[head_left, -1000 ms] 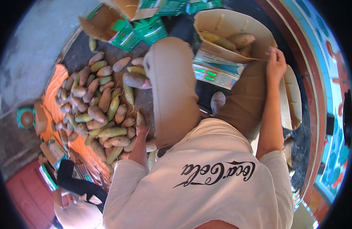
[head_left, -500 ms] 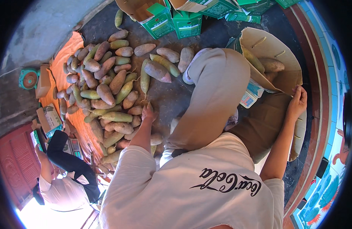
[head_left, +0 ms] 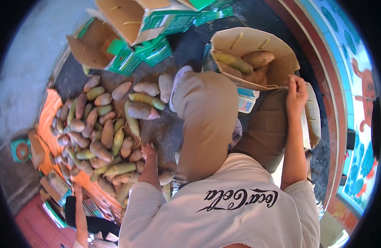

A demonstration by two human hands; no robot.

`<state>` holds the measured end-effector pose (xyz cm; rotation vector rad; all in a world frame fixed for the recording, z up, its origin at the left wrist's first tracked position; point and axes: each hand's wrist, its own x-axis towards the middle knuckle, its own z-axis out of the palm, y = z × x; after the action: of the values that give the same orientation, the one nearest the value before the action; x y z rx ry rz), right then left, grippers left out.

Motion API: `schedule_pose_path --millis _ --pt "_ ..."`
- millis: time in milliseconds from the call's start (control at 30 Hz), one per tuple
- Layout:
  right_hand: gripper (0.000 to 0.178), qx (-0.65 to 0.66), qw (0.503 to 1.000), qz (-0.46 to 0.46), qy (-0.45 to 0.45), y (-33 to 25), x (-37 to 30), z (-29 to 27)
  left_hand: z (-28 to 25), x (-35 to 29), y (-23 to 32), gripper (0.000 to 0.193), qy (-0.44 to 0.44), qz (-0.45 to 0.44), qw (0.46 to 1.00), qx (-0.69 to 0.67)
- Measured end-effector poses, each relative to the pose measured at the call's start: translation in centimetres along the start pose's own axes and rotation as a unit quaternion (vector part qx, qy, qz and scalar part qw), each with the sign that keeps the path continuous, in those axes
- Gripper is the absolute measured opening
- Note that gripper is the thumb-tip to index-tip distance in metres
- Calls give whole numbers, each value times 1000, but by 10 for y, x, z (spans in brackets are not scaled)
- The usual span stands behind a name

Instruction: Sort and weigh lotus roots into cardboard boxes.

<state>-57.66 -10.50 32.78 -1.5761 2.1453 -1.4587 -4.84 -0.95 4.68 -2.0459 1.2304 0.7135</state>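
My left hand [head_left: 149, 151] is low beside the heap, fingers curled by the thin tail of a long green root vegetable [head_left: 132, 119]. Whether it grips that tail is too small to make out. On the right, my right hand [head_left: 297, 90] pinches the rim of an upright cardboard box [head_left: 283, 68]. Inside the box lie several large vegetables [head_left: 258, 59], green and dusty pinkish-brown. A digital scale [head_left: 245, 100] shows just below the box. To my left spreads a heap of similar long vegetables [head_left: 101, 151], several of them loose near my foot.
Green-and-brown cartons [head_left: 147, 25] stand at the far side. An orange sheet [head_left: 48, 113] lies under the heap's left part. A teal round device [head_left: 21, 149] stands far left. Another person's arm [head_left: 80, 217] reaches in at lower left. A brown ledge [head_left: 322, 53] curves along the right.
My view has turned, so the heap and box sit further left and the far cartons show more. My right hand stays at the box rim, my left hand by the same tail.
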Motion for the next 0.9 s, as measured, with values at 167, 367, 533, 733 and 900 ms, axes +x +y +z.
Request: schedule_pose_path --millis 167,367,533,733,900 --pt "9 -31 999 6 13 0 -2 -4 9 -8 12 44 -80 77 994 -5" --pt "10 5 999 22 35 -11 -1 1 11 -9 -3 43 12 119 993 -6" --pt "10 12 998 16 61 -17 -1 -2 -59 -10 -29 37 133 205 918 -312" --pt "10 65 993 27 99 -7 -5 -4 -231 -102 25 35 283 275 709 -585" --pt "10 79 991 17 108 -3 -5 -2 -336 -182 79 34 235 408 514 -717"
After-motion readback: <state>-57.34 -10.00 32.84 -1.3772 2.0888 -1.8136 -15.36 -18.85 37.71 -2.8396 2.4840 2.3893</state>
